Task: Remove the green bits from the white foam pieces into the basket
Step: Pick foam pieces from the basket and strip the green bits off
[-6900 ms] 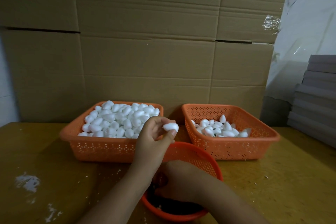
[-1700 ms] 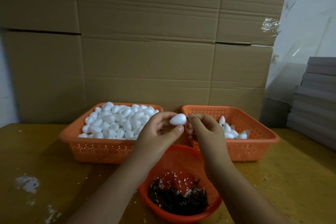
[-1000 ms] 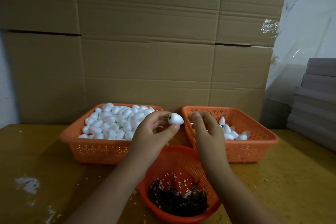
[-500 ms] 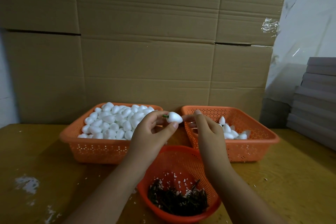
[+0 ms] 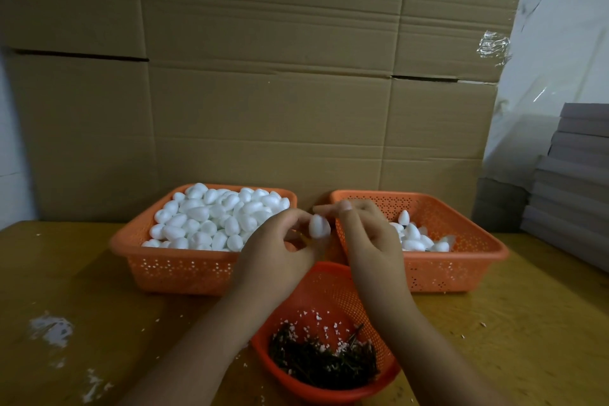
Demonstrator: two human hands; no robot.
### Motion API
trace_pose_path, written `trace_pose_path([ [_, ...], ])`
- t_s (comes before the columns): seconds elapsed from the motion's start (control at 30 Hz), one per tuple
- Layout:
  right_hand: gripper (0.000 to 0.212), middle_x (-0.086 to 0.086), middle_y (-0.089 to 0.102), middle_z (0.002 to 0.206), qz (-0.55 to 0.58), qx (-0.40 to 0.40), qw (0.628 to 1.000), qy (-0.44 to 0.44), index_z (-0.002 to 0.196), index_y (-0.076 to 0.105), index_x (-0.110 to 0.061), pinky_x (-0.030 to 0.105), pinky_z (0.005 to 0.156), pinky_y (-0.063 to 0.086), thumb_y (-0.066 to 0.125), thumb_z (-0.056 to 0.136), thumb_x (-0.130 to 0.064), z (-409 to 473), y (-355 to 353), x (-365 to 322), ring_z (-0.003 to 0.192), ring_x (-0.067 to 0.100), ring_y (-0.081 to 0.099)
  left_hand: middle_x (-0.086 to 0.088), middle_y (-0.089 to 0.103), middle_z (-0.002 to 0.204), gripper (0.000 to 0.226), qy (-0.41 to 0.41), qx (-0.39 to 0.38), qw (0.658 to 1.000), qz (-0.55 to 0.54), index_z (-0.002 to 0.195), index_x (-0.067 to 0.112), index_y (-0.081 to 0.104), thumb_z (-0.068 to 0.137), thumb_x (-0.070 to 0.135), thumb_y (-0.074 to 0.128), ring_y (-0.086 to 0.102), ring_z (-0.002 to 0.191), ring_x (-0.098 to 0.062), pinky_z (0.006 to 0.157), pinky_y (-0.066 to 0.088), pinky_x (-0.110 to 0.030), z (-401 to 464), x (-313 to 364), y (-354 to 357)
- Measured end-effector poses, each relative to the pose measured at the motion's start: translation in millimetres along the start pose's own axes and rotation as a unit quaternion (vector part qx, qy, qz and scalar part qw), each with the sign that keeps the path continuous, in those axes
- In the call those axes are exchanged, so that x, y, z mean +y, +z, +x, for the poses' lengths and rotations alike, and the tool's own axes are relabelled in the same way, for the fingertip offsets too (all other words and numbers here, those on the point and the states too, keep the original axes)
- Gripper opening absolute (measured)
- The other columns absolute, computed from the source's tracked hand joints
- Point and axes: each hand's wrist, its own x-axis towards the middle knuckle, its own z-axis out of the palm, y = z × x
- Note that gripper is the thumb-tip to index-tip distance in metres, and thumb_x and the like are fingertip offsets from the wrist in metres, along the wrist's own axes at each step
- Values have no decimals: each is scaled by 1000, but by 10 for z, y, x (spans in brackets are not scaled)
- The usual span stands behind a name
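Left hand (image 5: 273,247) pinches a white foam egg (image 5: 319,226) above the round orange basket (image 5: 329,293) of dark green bits (image 5: 323,359), right hand (image 5: 369,237) fingertips touching its top, grip unclear.

No readable text, labels, brands, numbers or signs anywhere in view. Plain brown corrugated cardboard wall (image 5: 270,92): unprinted, only fold creases and a scrap of clear tape. The 3 orange perforated plastic baskets (image 5: 184,269): no markings legible. Stack of grey flat boards (image 5: 580,175) at right: blank edges. Yellow-brown wooden tabletop (image 5: 82,290): white smears and crumbs only, no writing.
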Motion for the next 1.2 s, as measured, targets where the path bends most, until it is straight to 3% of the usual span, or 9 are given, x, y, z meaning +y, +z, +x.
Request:
trace_pose_path([
  [0.17, 29, -15, 59, 101, -123, -55, 985, -104, 99, 76, -26, 14, 92, 34, 50, 93, -35, -54, 59, 41, 109, 6, 50, 18, 68, 74, 13, -19, -3, 997, -81, 84, 37, 68, 81, 27, 76, 59, 69, 3, 67, 45, -12, 7, 17, -26],
  [0.3, 23, -10, 65, 97, -32, 6, 999, 4, 94, 70, -25, 22, 85, 43, 49, 96, -33, -2, 9, 28, 101, 4, 57, 19, 63, 71, 13, -55, 26, 984, -168, 89, 37, 72, 78, 35, 77, 56, 71, -3, 74, 45, -27, 14, 41, -49],
  [0.47, 39, -14, 72, 76, 53, -10, 987, 154, 78, 75, -17, 4, 63, 42, 46, 100, -28, 55, -33, 22, 75, -8, 62, 20, 66, 78, 16, -57, 27, 981, -181, 88, 48, 70, 80, 35, 76, 58, 74, 0, 76, 48, -27, -8, 68, -56],
  [0.57, 38, -14, 72, 73, 71, -18, 983, 167, 78, 76, -16, 16, 73, 46, 47, 100, -29, 39, -2, 12, 75, -5, 64, 21, 67, 78, 13, -51, 25, 982, -181, 89, 41, 72, 82, 31, 76, 58, 75, 3, 78, 48, -27, -18, 80, -59],
  [0.63, 38, -14, 73, 76, 71, -8, 985, 155, 78, 76, -18, 19, 75, 45, 47, 99, -29, 29, 9, -1, 78, -6, 64, 23, 65, 75, 11, -47, 25, 983, -178, 92, 35, 72, 82, 30, 75, 57, 73, 6, 76, 46, -26, -21, 82, -63],
  [0.8, 38, -17, 69, 89, 23, 20, 997, 69, 72, 75, -33, 2, 72, 38, 48, 99, -27, 6, 23, -18, 90, -8, 60, 26, 67, 79, 9, -25, 26, 992, -122, 86, 39, 70, 82, 32, 75, 61, 81, 6, 72, 45, -11, -8, 66, -55],
  [0.97, 32, -18, 62, 96, -118, 0, 990, -81, 88, 77, -28, 23, 89, 39, 47, 98, -31, -38, 31, 59, 103, 5, 54, 21, 62, 91, 4, 25, 40, 998, 38, 80, 47, 64, 81, 46, 68, 59, 88, 3, 70, 45, -13, 1, 17, -31],
  [1.1, 32, -10, 61, 106, -278, -33, 933, -226, 103, 75, -24, 26, 88, 38, 46, 95, -34, -69, 62, 87, 104, 9, 49, 24, 65, 91, 30, 21, 27, 999, 6, 81, 47, 66, 82, 17, 70, 59, 85, 8, 73, 42, -9, -3, -11, -39],
  [1.2, 31, -14, 60, 107, -207, -26, 964, -166, 109, 71, -28, 25, 91, 39, 46, 94, -38, -64, 59, 81, 107, 6, 51, 16, 67, 78, 8, -33, 23, 997, -65, 87, 32, 74, 85, 24, 72, 54, 67, 4, 67, 43, -13, 23, 20, -48],
])
